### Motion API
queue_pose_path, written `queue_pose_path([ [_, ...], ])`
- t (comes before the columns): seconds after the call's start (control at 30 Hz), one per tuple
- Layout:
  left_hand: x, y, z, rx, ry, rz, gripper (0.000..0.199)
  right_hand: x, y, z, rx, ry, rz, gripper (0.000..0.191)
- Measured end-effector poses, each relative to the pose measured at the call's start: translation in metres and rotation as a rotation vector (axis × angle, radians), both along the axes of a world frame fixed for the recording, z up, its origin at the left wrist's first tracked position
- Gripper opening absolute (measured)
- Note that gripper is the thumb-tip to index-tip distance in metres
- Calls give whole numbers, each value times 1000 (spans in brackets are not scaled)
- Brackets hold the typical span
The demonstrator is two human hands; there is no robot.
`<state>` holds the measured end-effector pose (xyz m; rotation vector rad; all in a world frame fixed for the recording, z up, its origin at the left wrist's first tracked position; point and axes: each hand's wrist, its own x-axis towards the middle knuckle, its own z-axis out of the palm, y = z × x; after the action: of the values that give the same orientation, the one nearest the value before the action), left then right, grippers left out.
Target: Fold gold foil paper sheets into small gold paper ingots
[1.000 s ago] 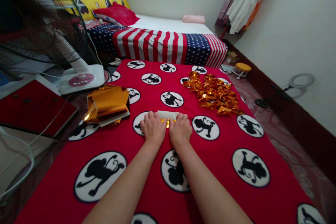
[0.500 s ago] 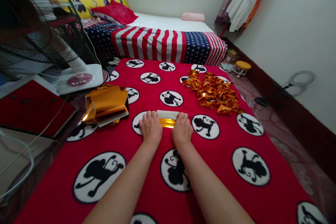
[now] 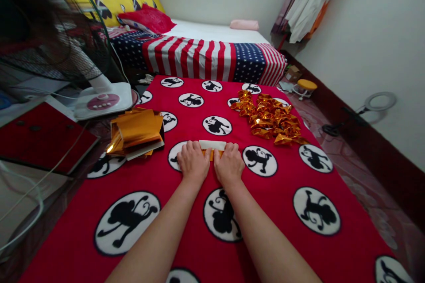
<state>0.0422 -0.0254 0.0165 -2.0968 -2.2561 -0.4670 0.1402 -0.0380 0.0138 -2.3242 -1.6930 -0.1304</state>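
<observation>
Foil paper sat mid-frame on red cloth, ends gripped by left hand and right hand, close together. Sheet stack lay frame left, folded gold pieces right of center.

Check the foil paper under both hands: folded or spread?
Apparently folded: the foil paper shows as a narrow strip, pale beyond gold, between left hand and right hand; covered parts hidden.

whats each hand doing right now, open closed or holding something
Left hand: on the left part of the gold-and-white paper; grip can't be told.
Right hand: on its right part; grip can't be told either.
</observation>
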Motion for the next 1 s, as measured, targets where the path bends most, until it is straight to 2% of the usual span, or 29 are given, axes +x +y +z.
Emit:
queue_pose_path([
  [0.33,2,0,1,-13,26,-2,38,-4,2,-1,-27,-20,-3,37],
  [0.8,-2,3,2,-62,0,-7,20,2,3,-6,-49,-39,-17,11],
  [1.0,-7,5,-2,-35,-20,-18,26,5,3,-6,-50,-53,-16,17],
])
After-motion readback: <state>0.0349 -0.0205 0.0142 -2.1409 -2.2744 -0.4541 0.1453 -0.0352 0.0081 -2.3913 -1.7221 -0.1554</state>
